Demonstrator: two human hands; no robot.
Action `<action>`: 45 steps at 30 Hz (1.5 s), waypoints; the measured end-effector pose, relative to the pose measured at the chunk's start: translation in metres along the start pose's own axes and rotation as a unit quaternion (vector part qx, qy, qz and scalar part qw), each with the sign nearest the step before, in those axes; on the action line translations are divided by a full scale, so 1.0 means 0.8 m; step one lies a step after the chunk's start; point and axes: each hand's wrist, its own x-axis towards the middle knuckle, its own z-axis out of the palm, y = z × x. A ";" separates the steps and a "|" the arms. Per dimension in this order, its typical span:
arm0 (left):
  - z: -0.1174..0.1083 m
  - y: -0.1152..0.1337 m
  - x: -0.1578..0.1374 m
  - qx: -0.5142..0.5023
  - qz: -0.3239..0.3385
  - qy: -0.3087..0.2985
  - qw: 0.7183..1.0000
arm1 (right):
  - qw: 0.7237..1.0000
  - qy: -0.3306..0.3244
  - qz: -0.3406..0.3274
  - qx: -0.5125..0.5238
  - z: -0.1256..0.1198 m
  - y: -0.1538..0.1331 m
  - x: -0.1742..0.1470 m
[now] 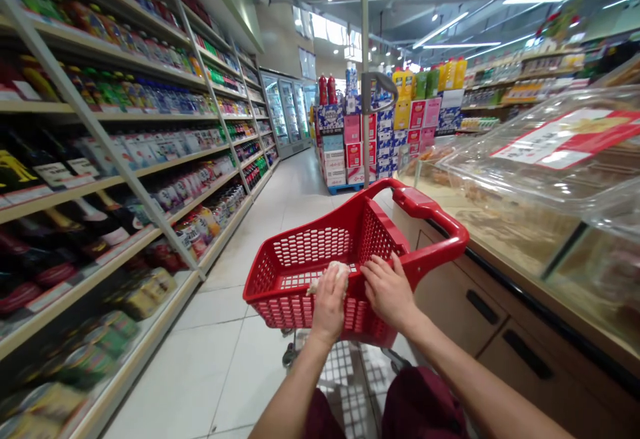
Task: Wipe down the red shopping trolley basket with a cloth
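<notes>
A red plastic shopping cart [300, 309] stands in front of me, its perforated basket holding nothing that I can see. My left hand [330, 296] presses a crumpled whitish cloth [340, 270] onto the near rim of the basket, fingers wrapped over it. To its right, my right hand [387, 287] rests on the same rim close to the handle end. Its fingers lie over the edge, spread a little, with nothing seen in them. The cart's curved handle [453, 226] rises at the right, touched by neither hand.
Shelves of bottles and cans [165, 116] line the left side. At the right is a counter [465, 306] with clear plastic food covers [540, 179]. Stacked drink cartons [355, 142] stand around a pole [365, 39] ahead. Glass-door fridges [287, 109] are farther back, along the tiled floor [220, 352].
</notes>
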 end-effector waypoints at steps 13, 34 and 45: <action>-0.017 -0.044 -0.025 0.049 -0.019 -0.009 0.999 | 1.000 -0.011 0.019 -0.011 0.015 -0.006 -0.005; -0.041 -0.100 -0.052 0.074 -0.020 0.010 0.997 | 1.000 -0.021 0.013 -0.015 0.007 0.001 -0.009; -0.023 -0.056 -0.025 0.030 0.027 -0.046 0.998 | 0.999 -0.029 0.008 -0.016 0.006 0.002 -0.010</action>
